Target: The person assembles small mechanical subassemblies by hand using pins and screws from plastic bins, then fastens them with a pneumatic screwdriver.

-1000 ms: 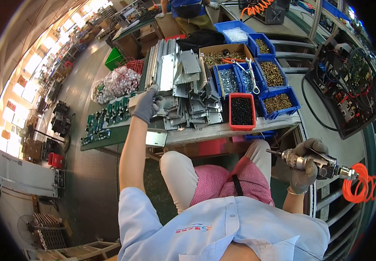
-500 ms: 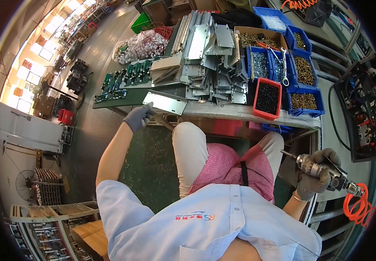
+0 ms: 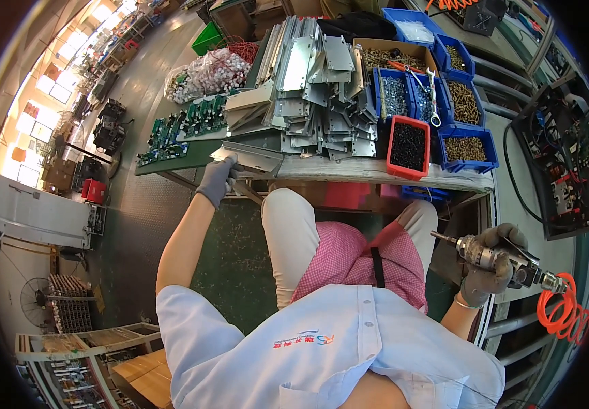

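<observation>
My left hand (image 3: 218, 178), in a grey glove, grips the near end of a flat grey metal plate (image 3: 250, 156) at the front left edge of the workbench (image 3: 376, 172). Just behind the plate lies a big heap of similar bent metal plates (image 3: 311, 102). My right hand (image 3: 489, 269), also gloved, holds a pneumatic screwdriver (image 3: 506, 258) low at my right side, beside my knee, its bit pointing left. An orange coiled air hose (image 3: 566, 310) runs from its rear end.
Blue bins of screws (image 3: 465, 146) and a red bin of dark screws (image 3: 409, 146) stand at the bench's right. Green circuit boards (image 3: 178, 133) and bagged parts (image 3: 209, 71) lie to the left. A black chassis with wiring (image 3: 567, 160) stands at far right. Green floor below.
My left hand has drawn a metal plate from the heap toward the bench's front edge. My head has tilted down, so the bench sits higher in view. The right hand stays with the screwdriver.
</observation>
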`<state>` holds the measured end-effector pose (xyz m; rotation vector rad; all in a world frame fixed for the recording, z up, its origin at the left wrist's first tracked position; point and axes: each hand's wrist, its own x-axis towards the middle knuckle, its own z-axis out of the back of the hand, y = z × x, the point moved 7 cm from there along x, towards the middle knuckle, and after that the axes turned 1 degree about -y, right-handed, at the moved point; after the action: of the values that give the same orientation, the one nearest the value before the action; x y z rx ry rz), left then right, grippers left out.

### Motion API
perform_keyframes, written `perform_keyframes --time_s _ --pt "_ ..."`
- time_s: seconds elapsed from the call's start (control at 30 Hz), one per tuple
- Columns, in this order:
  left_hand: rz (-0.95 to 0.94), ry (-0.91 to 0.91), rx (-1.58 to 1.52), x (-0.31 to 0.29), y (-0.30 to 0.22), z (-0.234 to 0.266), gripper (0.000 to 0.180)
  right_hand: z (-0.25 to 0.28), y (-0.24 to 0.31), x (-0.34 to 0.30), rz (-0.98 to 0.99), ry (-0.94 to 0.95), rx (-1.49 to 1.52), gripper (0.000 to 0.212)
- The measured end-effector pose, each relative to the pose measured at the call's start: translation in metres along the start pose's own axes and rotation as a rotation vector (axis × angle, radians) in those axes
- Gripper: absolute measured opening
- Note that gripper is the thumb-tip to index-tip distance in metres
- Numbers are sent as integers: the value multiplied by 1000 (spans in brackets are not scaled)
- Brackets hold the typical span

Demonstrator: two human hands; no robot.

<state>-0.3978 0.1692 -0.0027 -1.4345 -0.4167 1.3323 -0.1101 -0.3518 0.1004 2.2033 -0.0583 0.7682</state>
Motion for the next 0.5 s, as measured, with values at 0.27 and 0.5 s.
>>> perform_keyframes --time_s 0.27,0.5 --pt "-236 172 -343 -26 -56 -24 25 10 2 -2 -31 -89 5 44" --pt "-113 649 -397 -99 -36 -216 26 16 -7 -6 -40 -164 59 45"
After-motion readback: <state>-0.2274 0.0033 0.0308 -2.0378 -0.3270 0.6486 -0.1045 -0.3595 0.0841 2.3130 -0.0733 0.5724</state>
